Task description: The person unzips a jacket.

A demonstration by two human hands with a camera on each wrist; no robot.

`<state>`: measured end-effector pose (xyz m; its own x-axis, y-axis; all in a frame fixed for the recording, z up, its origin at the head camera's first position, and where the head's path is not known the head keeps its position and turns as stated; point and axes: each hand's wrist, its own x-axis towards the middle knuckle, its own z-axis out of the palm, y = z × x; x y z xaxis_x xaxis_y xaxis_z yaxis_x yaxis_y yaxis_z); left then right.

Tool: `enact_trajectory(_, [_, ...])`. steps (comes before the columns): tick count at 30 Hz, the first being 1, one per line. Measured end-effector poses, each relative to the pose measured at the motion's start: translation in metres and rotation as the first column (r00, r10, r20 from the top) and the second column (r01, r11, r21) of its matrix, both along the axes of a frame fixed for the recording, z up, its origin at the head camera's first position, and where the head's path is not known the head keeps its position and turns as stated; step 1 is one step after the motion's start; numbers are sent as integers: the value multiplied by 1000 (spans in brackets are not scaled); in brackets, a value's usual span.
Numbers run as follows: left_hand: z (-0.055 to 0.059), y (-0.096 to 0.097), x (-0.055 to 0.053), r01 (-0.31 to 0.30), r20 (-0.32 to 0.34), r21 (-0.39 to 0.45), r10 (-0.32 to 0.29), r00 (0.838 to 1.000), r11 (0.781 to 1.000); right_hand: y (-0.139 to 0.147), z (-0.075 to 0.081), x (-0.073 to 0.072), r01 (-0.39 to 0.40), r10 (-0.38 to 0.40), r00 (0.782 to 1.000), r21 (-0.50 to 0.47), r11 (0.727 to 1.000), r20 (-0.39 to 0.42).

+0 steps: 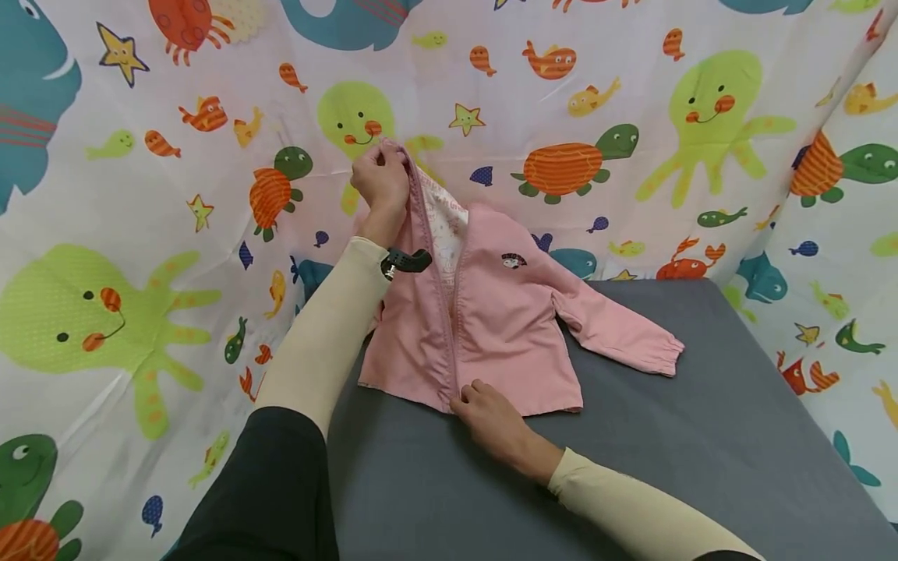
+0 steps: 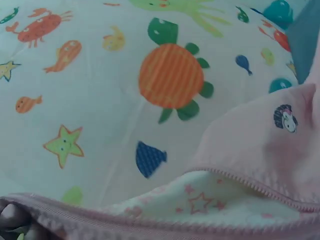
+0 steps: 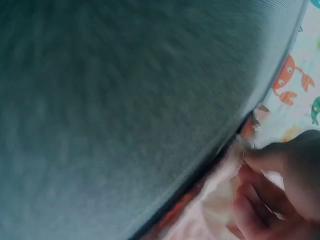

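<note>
A small pink zip jacket [image 1: 491, 319] lies on a grey table [image 1: 701, 436], one sleeve [image 1: 624, 331] stretched out to the right. My left hand [image 1: 382, 178] pinches the top of the jacket's left front edge and holds it lifted, showing the white patterned lining [image 1: 449, 226]. My right hand [image 1: 491, 417] pinches the bottom of the zip at the hem. In the left wrist view the pink zip edge [image 2: 150, 220], the starred lining [image 2: 200, 200] and a small chest badge [image 2: 285, 118] show. The right wrist view, blurred, has my fingers [image 3: 270, 160] on pink fabric [image 3: 215, 200].
A white sheet printed with sea animals [image 1: 631, 117] hangs behind the table and on both sides. The grey tabletop stretches to the right and towards me from the jacket. A black wrist camera mount [image 1: 403, 262] sits on my left forearm.
</note>
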<state>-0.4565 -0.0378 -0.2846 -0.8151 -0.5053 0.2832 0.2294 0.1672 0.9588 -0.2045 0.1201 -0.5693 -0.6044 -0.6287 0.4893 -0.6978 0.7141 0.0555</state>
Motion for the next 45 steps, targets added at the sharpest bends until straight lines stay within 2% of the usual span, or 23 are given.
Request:
enact_trajectory(3, [-14,-6,-1,66,39,-116,-62,997,991,-2,2,2,-19,16,998,46,999,63])
enact_trajectory(6, [-34,-11,-3,91,48,-265,-81,996,960,-3,4,3,-13,5,992,67,998,127])
enact_trajectory(9, [-51,-17,-4,107,40,-358,-99,994,927,-4,5,3,-9,-2,985,67,998,171])
enact_trajectory(11, [-60,-21,-4,127,50,-384,-117,992,915,-3,7,3,-14,2,979,57,998,206])
enact_trajectory(15, [-71,-26,-4,173,79,-376,-154,985,910,0,16,3,-43,38,963,12,999,265])
enact_trajectory(18, [-78,-32,-2,179,77,-373,-162,984,910,4,24,0,-61,67,965,-30,998,253])
enact_trajectory(20, [-83,-36,0,175,60,-398,-165,984,900,7,30,-3,-56,68,968,-59,997,239])
enact_trajectory(23, [-91,-40,5,171,29,-435,-175,984,884,13,38,-10,-16,43,966,-107,994,254])
enact_trajectory(29, [-106,-46,21,174,-10,-497,-206,979,850,25,55,-24,96,-25,936,-186,978,352])
enact_trajectory(35, [-124,-51,33,182,-42,-537,-242,969,824,35,65,-39,180,-85,930,-243,953,358])
enact_trajectory(40, [-143,-55,44,180,-84,-597,-284,955,782,41,68,-47,206,-102,928,-266,942,358])
enact_trajectory(42, [-150,-56,50,187,-88,-628,-308,947,755,43,69,-50,221,-111,923,-270,937,368])
enact_trajectory(45, [-160,-55,63,214,-89,-647,-351,932,732,45,69,-53,243,-130,920,-275,930,371])
